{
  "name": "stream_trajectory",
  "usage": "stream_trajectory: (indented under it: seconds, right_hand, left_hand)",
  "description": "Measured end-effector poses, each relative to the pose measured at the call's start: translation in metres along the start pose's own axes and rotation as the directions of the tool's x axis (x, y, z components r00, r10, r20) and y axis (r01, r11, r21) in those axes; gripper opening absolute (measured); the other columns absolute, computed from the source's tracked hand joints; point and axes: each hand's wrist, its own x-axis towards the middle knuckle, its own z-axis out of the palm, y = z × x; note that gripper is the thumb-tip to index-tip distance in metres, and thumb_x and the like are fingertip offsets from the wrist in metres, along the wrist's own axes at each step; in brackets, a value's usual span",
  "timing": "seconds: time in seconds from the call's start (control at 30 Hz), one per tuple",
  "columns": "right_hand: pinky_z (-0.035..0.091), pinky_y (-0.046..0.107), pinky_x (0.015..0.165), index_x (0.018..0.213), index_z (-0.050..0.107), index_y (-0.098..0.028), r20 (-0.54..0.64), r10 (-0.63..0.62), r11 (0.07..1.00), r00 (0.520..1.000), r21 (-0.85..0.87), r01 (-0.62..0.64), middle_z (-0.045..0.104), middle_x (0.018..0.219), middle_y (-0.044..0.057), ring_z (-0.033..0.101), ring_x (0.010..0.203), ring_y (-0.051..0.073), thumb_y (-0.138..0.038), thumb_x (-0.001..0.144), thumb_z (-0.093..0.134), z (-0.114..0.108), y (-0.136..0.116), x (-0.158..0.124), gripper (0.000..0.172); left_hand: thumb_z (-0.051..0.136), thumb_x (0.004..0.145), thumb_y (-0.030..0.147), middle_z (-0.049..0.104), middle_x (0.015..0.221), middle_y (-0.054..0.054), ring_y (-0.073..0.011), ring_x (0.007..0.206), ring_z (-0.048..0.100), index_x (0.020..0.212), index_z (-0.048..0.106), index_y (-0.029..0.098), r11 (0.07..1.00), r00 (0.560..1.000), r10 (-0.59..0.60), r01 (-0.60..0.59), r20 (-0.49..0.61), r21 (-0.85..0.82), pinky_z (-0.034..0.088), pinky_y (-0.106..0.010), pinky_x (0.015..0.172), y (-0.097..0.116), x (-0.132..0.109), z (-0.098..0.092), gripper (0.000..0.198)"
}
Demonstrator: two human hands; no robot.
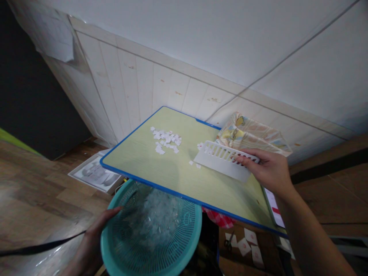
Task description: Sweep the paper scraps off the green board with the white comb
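My right hand (271, 168) pinches one end of a white slotted plastic panel (221, 165), which is tilted over the pale yellow tabletop (143, 165) with its lower edge on or close to the surface. A few white paper scraps (198, 166) lie by the panel's left end. Farther left on the table is a loose pile of small white paper scraps (166, 140). Below the table's blue front edge, my left hand (97, 226) grips the rim of a teal plastic basket (188, 234). Inside the basket sits a heap of whitish, clear-looking bits (158, 216).
A cloth-lined box (255, 134) with a patterned cover stands at the table's back right, by the panelled wall (143, 80). On the floor at left is an open white box (97, 172). Scissors (229, 241) and several white cards (244, 246) lie below right.
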Motion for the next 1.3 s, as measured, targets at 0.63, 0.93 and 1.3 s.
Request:
stream_trajectory:
  seconds: [0.63, 0.93, 1.3]
  right_hand:
    - [0.056, 0.034, 0.065, 0.095, 0.082, -0.022, 0.121, -0.087, 0.995, 0.989, 0.05, 0.082, 0.08, 0.093, 0.006, 0.073, 0.071, 0.023, -0.042, 0.084, 0.071, 0.03, -0.002, 0.04, 0.025]
    - [0.052, 0.03, 0.052, 0.095, 0.082, -0.023, 0.099, -0.037, 0.999, 0.994, -0.002, 0.038, 0.08, 0.089, 0.006, 0.072, 0.066, 0.022, -0.04, 0.08, 0.075, -0.011, 0.026, 0.012, 0.024]
    - [0.059, 0.031, 0.063, 0.092, 0.081, -0.025, -0.065, 0.086, 0.995, 0.994, 0.048, -0.083, 0.08, 0.087, 0.004, 0.075, 0.073, 0.023, -0.038, 0.077, 0.08, -0.021, 0.031, -0.029, 0.019]
  left_hand:
    - [0.069, 0.078, 0.01, 0.081, 0.066, -0.007, -0.035, 0.064, 0.078, 0.08, 0.077, 0.012, 0.999, 0.999, 0.028, -0.028, 0.015, 0.023, 0.066, -0.04, 0.059, -0.003, -0.005, 0.003, 0.009]
    - [0.067, 0.081, 0.011, 0.082, 0.068, -0.01, -0.0348, 0.067, 0.078, 0.079, 0.077, 0.01, 1.0, 0.999, 0.018, -0.019, 0.031, 0.021, 0.065, -0.038, 0.056, -0.006, -0.002, 0.002, 0.011]
    - [0.067, 0.079, 0.01, 0.081, 0.064, -0.006, -0.0278, 0.059, 0.078, 0.088, 0.075, 0.012, 0.999, 1.0, -0.025, 0.025, -0.004, 0.045, 0.064, -0.033, 0.052, -0.009, -0.012, 0.02, 0.012]
